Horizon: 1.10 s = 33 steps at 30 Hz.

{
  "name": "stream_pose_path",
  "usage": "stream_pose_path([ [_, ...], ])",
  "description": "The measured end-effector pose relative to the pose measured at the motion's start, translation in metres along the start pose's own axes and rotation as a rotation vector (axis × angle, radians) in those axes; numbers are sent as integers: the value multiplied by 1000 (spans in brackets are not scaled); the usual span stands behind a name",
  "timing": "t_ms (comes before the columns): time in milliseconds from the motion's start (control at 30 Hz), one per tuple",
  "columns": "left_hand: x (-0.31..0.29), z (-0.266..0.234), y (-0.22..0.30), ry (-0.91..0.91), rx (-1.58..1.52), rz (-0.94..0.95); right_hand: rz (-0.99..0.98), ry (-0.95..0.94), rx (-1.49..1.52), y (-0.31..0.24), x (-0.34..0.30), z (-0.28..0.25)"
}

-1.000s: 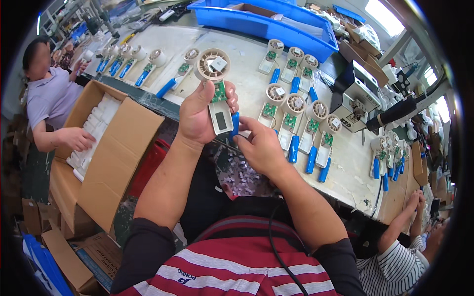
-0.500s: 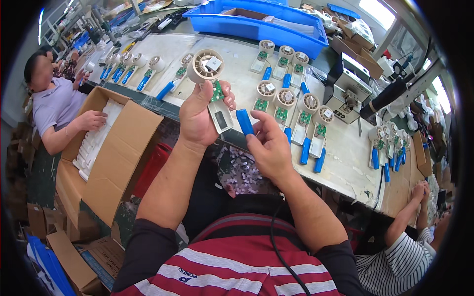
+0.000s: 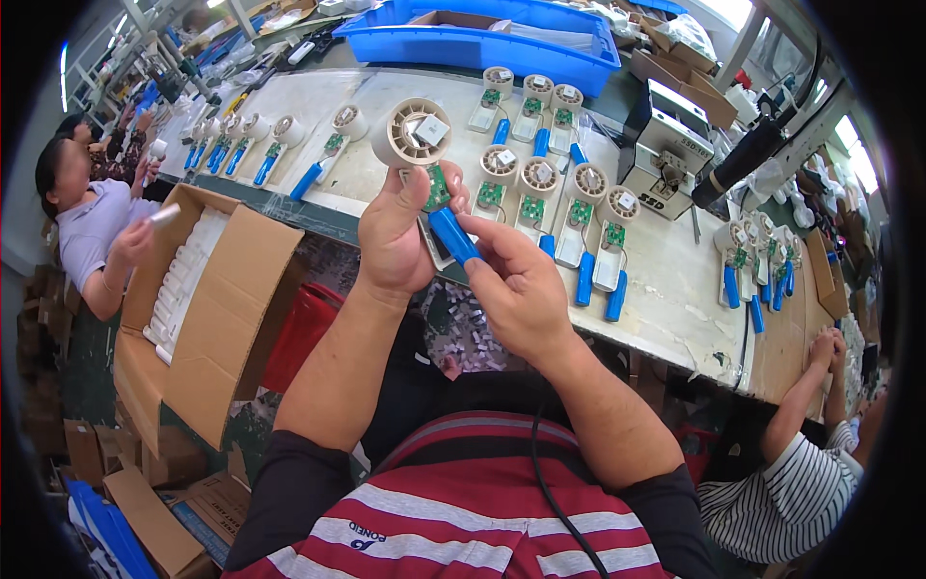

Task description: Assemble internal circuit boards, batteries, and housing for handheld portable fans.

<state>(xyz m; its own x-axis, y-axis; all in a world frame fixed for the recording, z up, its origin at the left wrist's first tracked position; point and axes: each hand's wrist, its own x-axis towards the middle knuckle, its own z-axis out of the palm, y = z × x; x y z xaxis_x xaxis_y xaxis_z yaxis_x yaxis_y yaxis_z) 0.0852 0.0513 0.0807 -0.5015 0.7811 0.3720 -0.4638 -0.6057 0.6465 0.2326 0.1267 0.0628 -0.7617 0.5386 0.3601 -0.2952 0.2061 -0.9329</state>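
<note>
Shifted leftward since half a second ago, when it was held apart at the right, the blue cylinder now lies over the handle of the cream fan unit, its far end just beside the green circuit board; the left hand grasps that unit around its handle, round head on the far side; the right hand pinches the cylinder's near end between thumb and fingers; both are held by the near edge of the worktable; at right on it lie rows of similar units, with a boxy machine to their right; a long blue tray sits at the far side; at left, a co-worker's hand, formerly at the cardboard box, is now raised with a white piece.
</note>
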Motion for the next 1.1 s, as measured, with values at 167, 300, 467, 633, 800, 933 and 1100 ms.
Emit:
stream_pose_path([
  [167, -2, -1, -7, 57, 27, 22, 7, 44, -77, -8, 3, 5],
  [300, -6, -4, -16, 99, 5, 9, -71, 79, -310, -22, 5, 8],
  [467, -10, -3, -26, 83, -165, 5, -77, 161, -356, -15, 1, 11],
  [633, -22, -4, -34, 133, -137, -113, -131, 152, -329, -13, 3, 3],
  [800, -24, -9, -31, 142, -208, -177, -200, 65, -200, -6, -5, -12],
  [933, -25, -7, -38, 96, -376, -226, -399, 106, -380, -4, -6, -18],
  [1100, -30, 1, -42, 82, -445, -227, -403, 125, -360, -4, -8, -19],
])
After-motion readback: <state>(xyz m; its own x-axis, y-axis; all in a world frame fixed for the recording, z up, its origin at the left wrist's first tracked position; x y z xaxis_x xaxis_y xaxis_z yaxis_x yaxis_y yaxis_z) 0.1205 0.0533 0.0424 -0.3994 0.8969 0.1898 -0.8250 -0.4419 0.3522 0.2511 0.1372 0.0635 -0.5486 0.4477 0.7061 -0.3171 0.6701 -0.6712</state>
